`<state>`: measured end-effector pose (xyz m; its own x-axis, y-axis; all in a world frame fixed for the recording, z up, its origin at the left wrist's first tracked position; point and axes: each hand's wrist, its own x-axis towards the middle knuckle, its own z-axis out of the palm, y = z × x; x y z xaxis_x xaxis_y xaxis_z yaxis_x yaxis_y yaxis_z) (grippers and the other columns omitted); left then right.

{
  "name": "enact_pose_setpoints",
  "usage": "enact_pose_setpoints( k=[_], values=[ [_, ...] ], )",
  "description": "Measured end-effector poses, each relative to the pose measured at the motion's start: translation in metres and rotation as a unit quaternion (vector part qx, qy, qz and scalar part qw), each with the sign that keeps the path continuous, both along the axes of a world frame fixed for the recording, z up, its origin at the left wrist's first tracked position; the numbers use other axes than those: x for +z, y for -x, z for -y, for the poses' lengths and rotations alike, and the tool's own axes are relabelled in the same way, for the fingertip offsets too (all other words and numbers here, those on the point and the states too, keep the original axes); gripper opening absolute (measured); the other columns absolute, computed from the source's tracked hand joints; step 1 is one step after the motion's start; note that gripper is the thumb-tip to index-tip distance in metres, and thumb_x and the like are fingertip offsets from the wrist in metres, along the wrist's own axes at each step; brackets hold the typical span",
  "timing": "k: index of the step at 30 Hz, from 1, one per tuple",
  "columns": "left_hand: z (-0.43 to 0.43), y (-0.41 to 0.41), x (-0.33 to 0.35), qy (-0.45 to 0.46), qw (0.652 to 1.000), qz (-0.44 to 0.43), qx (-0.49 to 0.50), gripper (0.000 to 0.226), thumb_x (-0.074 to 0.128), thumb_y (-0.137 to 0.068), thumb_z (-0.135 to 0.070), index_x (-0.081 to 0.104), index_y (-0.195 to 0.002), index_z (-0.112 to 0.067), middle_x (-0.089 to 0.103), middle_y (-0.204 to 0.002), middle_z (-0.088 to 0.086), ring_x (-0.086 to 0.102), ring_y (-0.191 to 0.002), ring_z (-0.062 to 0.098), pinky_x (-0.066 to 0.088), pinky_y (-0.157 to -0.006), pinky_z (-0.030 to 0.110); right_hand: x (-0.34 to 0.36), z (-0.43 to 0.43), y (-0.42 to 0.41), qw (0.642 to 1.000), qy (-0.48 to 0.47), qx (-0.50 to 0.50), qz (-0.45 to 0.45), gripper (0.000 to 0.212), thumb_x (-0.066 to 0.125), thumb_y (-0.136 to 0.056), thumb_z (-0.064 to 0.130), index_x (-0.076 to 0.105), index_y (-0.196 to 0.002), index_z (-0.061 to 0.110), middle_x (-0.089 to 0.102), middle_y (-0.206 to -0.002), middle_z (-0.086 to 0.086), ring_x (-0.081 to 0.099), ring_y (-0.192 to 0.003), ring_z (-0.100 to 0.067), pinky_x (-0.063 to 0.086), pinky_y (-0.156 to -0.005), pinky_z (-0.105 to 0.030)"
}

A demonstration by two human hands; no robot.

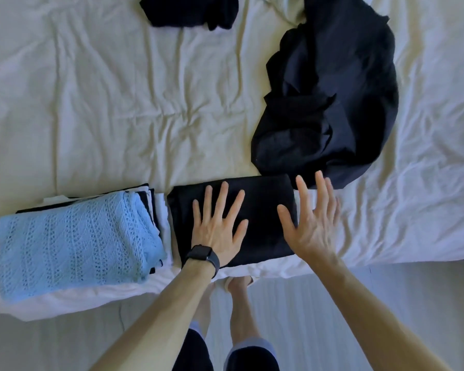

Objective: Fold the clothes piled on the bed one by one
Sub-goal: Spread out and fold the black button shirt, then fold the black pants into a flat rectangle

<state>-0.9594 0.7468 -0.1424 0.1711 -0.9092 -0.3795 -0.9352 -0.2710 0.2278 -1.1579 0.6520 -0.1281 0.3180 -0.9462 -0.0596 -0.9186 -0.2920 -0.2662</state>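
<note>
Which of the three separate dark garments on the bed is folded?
The dark garment under the left hand, a flat rectangle beside the blue knit; the big heap and the far piece lie crumpled.

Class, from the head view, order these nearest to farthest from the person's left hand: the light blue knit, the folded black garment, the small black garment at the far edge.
1. Folded black garment: under the left hand, which lies flat on it.
2. Light blue knit: to the left, atop the stack.
3. Small black garment: far across the bed.
</note>
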Motion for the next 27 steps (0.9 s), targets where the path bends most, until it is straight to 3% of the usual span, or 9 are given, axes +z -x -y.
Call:
enact_pose_setpoints(
  k=[4, 6, 9, 11, 14, 17, 20, 23, 27],
  values=[
    [0.011, 0.004, -0.003, -0.071, 0.996, 0.001, -0.044, 0.065, 0.012, -0.096, -0.064, -0.012, -0.154, -0.046, -0.015, -0.167, -0.004, -0.014, -0.153, 0.035, -0.002, -0.113, 0.073, 0.031, 0.06, -0.001, 0.99, -0.002, -0.126, 0.066, 0.081, 0.065, -0.092, 0.053, 0.028, -0.159, 0.027, 0.014, -0.167, -0.019, 0.015, -0.152, -0.044, 0.025, -0.115, -0.064],
    [0.014, 0.003, -0.005, -0.099, 0.994, 0.009, -0.044, 0.065, 0.009, -0.096, -0.065, -0.021, -0.151, -0.048, -0.021, -0.166, -0.006, -0.022, -0.151, 0.033, -0.008, -0.112, 0.072, 0.036, 0.084, 0.001, 0.987, -0.067, -0.138, 0.047, 0.086, 0.067, -0.09, 0.056, 0.022, -0.159, 0.034, 0.006, -0.169, -0.016, 0.009, -0.153, -0.043, 0.021, -0.116, -0.064],
    [0.018, 0.003, -0.004, -0.128, 0.991, 0.016, -0.046, 0.065, 0.011, -0.098, -0.065, -0.028, -0.147, -0.048, -0.026, -0.164, -0.007, -0.027, -0.149, 0.032, -0.012, -0.111, 0.071, 0.03, 0.107, 0.008, 0.967, -0.221, -0.129, 0.0, 0.085, 0.068, -0.091, 0.054, 0.02, -0.16, 0.039, 0.004, -0.17, -0.011, 0.014, -0.151, -0.041, 0.019, -0.122, -0.052],
    [0.021, 0.005, -0.003, -0.14, 0.989, 0.021, -0.05, 0.065, 0.011, -0.099, -0.065, -0.03, -0.146, -0.047, -0.027, -0.164, -0.007, -0.028, -0.149, 0.032, -0.012, -0.111, 0.072, 0.021, 0.109, 0.014, 0.958, -0.261, -0.092, -0.069, 0.077, 0.067, -0.096, 0.04, 0.025, -0.16, 0.033, 0.011, -0.168, -0.011, 0.024, -0.144, -0.044, 0.025, -0.119, -0.048],
    [0.025, 0.005, 0.001, -0.133, 0.989, 0.016, -0.056, 0.066, 0.017, -0.1, -0.063, -0.019, -0.152, -0.046, -0.022, -0.165, -0.005, -0.023, -0.15, 0.034, -0.008, -0.111, 0.072, 0.01, 0.116, 0.019, 0.974, -0.197, -0.082, -0.078, 0.049, 0.06, -0.099, 0.013, 0.047, -0.146, 0.017, 0.04, -0.146, -0.02, 0.042, -0.122, -0.046, 0.041, -0.099, -0.047],
    [0.027, -0.003, 0.02, -0.119, 0.991, 0.015, -0.066, 0.067, 0.031, -0.101, -0.055, -0.006, -0.156, -0.044, -0.016, -0.167, -0.004, -0.013, -0.152, 0.034, 0.003, -0.114, 0.071, 0.026, 0.139, 0.012, 0.967, -0.191, -0.169, 0.017, 0.035, 0.052, -0.096, 0.004, 0.061, -0.129, 0.009, 0.063, -0.117, -0.021, 0.057, -0.112, -0.041, 0.046, -0.088, -0.039],
    [0.032, -0.022, 0.059, -0.084, 0.995, 0.026, -0.049, 0.071, 0.041, -0.1, -0.047, 0.0, -0.158, -0.041, -0.017, -0.166, -0.002, -0.004, -0.153, 0.031, 0.013, -0.117, 0.065, 0.082, 0.161, -0.008, 0.945, -0.149, -0.241, 0.162, 0.034, 0.051, -0.095, 0.009, 0.064, -0.126, 0.016, 0.066, -0.094, 0.001, 0.064, -0.092, -0.021, 0.049, -0.082, -0.032],
    [0.051, -0.049, 0.117, -0.056, 0.998, 0.009, -0.01, 0.071, 0.043, -0.099, -0.043, 0.004, -0.158, -0.038, -0.011, -0.167, 0.0, 0.001, -0.153, 0.028, 0.014, -0.12, 0.056, 0.17, 0.178, -0.048, 0.938, -0.089, -0.204, 0.265, 0.031, 0.053, -0.094, 0.013, 0.065, -0.12, 0.025, 0.06, -0.087, 0.015, 0.061, -0.081, -0.009, 0.049, -0.076, -0.026],
    [0.09, -0.097, 0.224, 0.043, 0.992, -0.101, 0.068, 0.074, 0.053, -0.096, -0.043, 0.014, -0.158, -0.032, 0.028, -0.161, 0.002, 0.027, -0.147, 0.023, 0.028, -0.118, 0.039, 0.312, 0.184, -0.114, 0.928, -0.057, -0.107, 0.351, 0.03, 0.054, -0.094, 0.012, 0.065, -0.118, 0.027, 0.058, -0.088, 0.024, 0.059, -0.08, 0.003, 0.039, -0.06, -0.002]
  ],
)
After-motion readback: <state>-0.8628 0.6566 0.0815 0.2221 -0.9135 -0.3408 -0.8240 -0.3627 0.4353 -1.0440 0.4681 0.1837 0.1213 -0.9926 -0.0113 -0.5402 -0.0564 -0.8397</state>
